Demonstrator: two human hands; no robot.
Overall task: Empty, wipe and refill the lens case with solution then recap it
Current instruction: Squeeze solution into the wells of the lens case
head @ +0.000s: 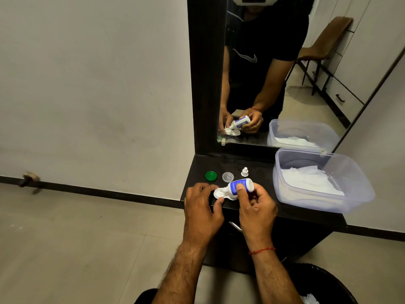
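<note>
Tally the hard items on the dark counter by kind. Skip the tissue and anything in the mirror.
Loose caps: 3 (green cap, clear cap, white bottle cap)
Solution bottle: 1
Lens case: 1
Plastic tub: 1
Total: 6

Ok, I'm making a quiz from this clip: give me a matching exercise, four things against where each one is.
Things: 1 green case cap; 2 solution bottle; 3 white bottle cap; 4 tissue.
Places: A in the clear plastic tub; B tilted in the right hand; C upright on the counter behind the bottle; D leftmost on the counter.
Pairs: 1-D; 2-B; 3-C; 4-A.
</note>
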